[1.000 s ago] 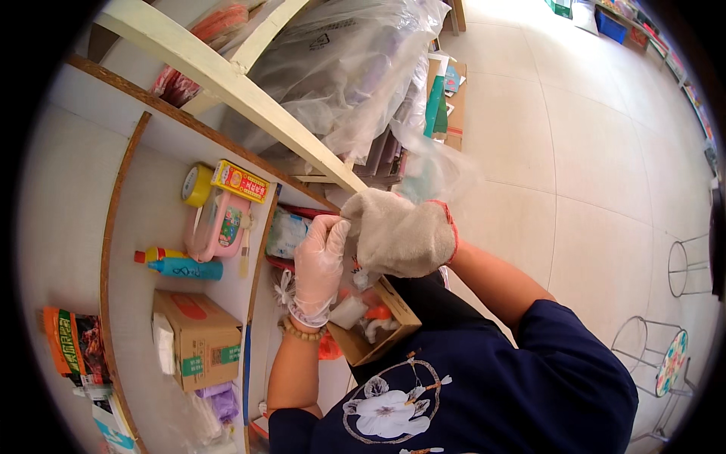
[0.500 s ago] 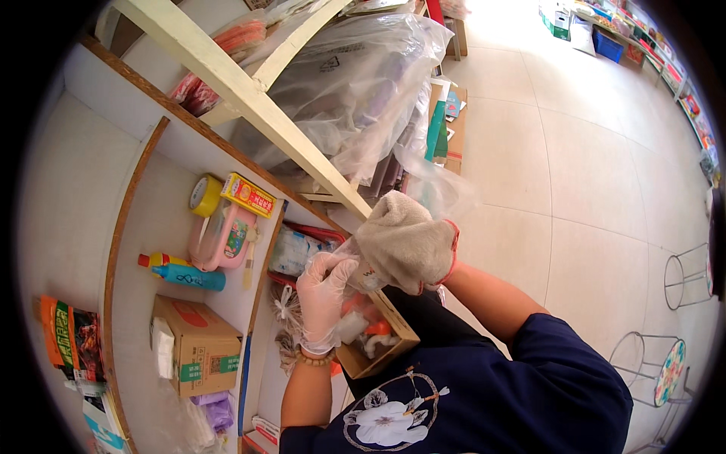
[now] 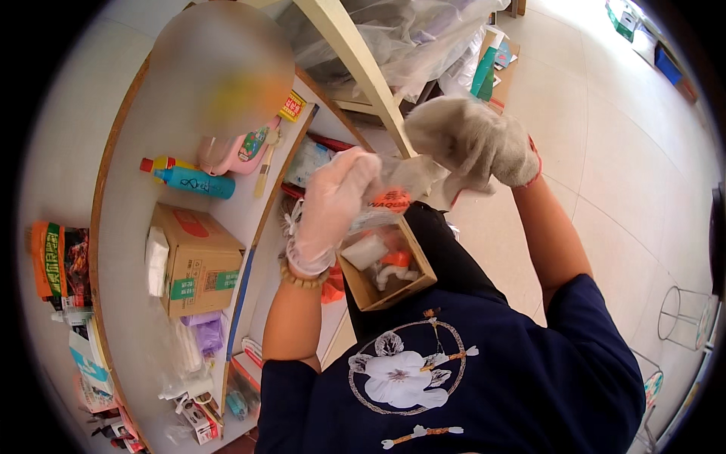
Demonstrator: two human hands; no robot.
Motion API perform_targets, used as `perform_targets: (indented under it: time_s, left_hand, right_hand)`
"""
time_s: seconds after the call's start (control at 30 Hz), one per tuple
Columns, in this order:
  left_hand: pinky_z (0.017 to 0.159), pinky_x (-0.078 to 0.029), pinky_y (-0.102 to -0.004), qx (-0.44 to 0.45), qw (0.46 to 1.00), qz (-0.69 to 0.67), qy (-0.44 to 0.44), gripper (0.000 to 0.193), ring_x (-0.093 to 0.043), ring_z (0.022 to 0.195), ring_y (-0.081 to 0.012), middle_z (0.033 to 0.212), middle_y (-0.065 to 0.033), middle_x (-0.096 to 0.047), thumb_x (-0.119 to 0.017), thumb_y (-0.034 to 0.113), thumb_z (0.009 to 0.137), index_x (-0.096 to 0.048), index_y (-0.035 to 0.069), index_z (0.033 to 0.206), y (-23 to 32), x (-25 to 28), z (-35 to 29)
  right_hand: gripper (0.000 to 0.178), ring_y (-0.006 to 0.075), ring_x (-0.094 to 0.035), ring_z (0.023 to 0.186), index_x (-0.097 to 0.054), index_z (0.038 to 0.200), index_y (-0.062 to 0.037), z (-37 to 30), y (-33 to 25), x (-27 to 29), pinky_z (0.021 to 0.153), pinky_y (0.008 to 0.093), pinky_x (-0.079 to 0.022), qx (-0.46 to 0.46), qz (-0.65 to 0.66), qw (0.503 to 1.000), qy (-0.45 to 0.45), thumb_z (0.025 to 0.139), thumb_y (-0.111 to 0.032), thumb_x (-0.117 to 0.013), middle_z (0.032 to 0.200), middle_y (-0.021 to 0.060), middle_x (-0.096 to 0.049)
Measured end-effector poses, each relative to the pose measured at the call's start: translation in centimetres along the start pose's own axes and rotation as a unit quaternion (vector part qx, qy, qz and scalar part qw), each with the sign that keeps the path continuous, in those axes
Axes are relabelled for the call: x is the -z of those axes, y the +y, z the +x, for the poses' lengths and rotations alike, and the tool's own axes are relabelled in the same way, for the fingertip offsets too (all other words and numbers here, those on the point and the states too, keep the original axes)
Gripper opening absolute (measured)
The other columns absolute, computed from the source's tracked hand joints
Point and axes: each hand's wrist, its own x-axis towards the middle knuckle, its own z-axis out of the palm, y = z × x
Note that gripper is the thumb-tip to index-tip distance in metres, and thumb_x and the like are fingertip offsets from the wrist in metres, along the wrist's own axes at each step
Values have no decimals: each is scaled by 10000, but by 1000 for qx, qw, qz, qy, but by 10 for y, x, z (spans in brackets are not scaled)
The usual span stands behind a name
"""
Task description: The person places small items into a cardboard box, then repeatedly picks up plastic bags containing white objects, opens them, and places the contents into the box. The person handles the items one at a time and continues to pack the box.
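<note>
My left hand (image 3: 336,200), in a thin translucent glove, has its fingers pressed together on a clear plastic bag (image 3: 389,198) with orange print. My right hand (image 3: 510,155) is covered by a grey-beige knitted glove with a red cuff. Bunched at its fingers is a similar grey fabric glove (image 3: 446,129), whose red edge hangs toward the bag; the fingertips themselves are hidden. Below the bag, against my lap, stands a small open cardboard box (image 3: 427,278). Inside it lie a white block-like piece (image 3: 364,251) and orange and white pieces.
At left, a shelf unit holds a blue bottle (image 3: 198,182), a pink container (image 3: 227,155), a brush (image 3: 265,166) and a brown carton (image 3: 197,261). A cream post (image 3: 355,57) stands ahead beside plastic-wrapped goods. Wire-framed stools (image 3: 684,314) stand at right. A blurred patch covers the shelf's upper end.
My right hand has moved right, away from my left hand, with the grey fabric. The bag's orange print now shows between the hands. The whole view has shifted.
</note>
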Motion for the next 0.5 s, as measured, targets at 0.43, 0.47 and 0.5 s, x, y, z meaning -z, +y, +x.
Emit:
perform_targets:
  time_s: [0.43,0.47,0.5]
  left_hand:
    - [564,-447,-313,-118,958,177,193,191,-575,582,-229,675,-102,-588,-568,192,923,-606,37,817,-17,-13,18]
    - [548,-435,-285,-118,966,125,191,202,-553,557,-165,658,-69,-588,-565,194,930,-602,28,821,-20,-8,18]
    - [543,-430,-279,-109,969,111,191,207,-541,553,-148,660,-59,-592,-559,191,935,-600,25,820,-22,-7,18]
  right_hand:
    - [365,195,-555,1066,-610,1149,-80,16,-26,-22,918,267,-446,-33,-12,976,-216,793,-153,-648,1135,52,-597]
    - [359,191,-564,1042,-614,1136,-74,13,-20,-18,895,265,-455,-96,58,974,-195,784,-137,-648,1111,53,-604]
    - [352,187,-573,1019,-617,1122,-69,10,-11,-14,871,264,-464,-155,131,965,-165,775,-121,-648,1087,55,-611]
